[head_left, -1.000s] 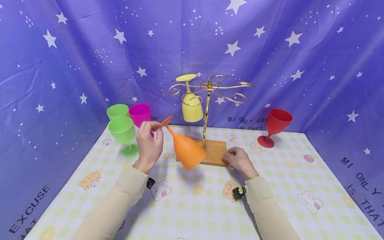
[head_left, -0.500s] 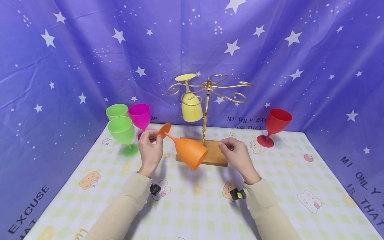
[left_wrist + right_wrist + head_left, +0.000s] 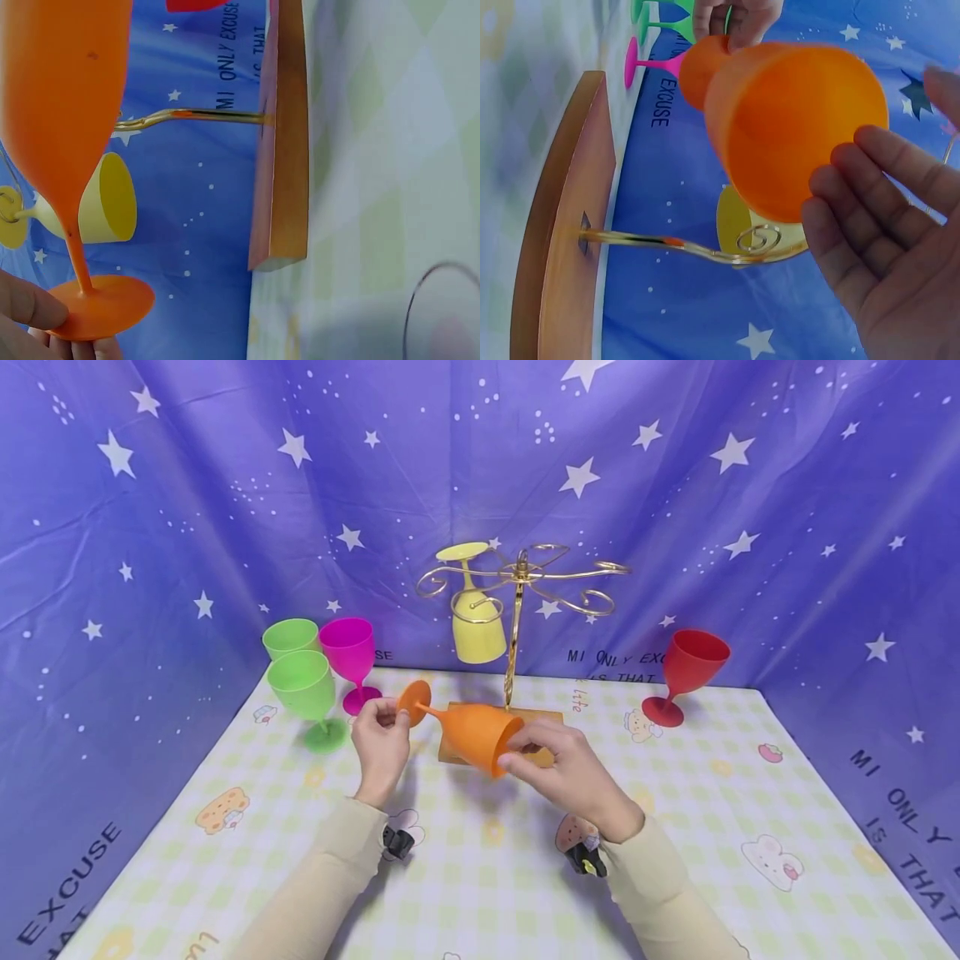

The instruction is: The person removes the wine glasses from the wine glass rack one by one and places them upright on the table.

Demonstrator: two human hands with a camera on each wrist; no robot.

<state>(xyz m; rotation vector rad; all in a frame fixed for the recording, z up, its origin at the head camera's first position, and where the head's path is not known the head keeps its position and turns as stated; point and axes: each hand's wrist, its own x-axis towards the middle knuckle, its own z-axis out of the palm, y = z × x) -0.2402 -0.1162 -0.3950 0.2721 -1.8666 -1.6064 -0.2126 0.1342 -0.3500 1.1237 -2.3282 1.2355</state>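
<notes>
My left hand pinches the foot of an orange goblet between thumb and fingers. The goblet is held in the air on its side, mouth tilted toward the right and slightly down. Around its rim, my right hand has its fingers extended; in the right wrist view the fingertips overlap the mouth of the cup, and the thumb stands apart. Whether they touch the rim I cannot tell. Behind the goblet stands a gold wire rack on a wooden base. A yellow goblet hangs upside down from its left side.
At the left stand two green goblets and a magenta goblet, upright. A red goblet stands upright at the back right. A checked cloth covers the table, and a starry blue curtain surrounds it.
My right hand has left the wooden base and moved left to the orange goblet's mouth. The left hand has lowered the foot, bringing the goblet nearer to level.
</notes>
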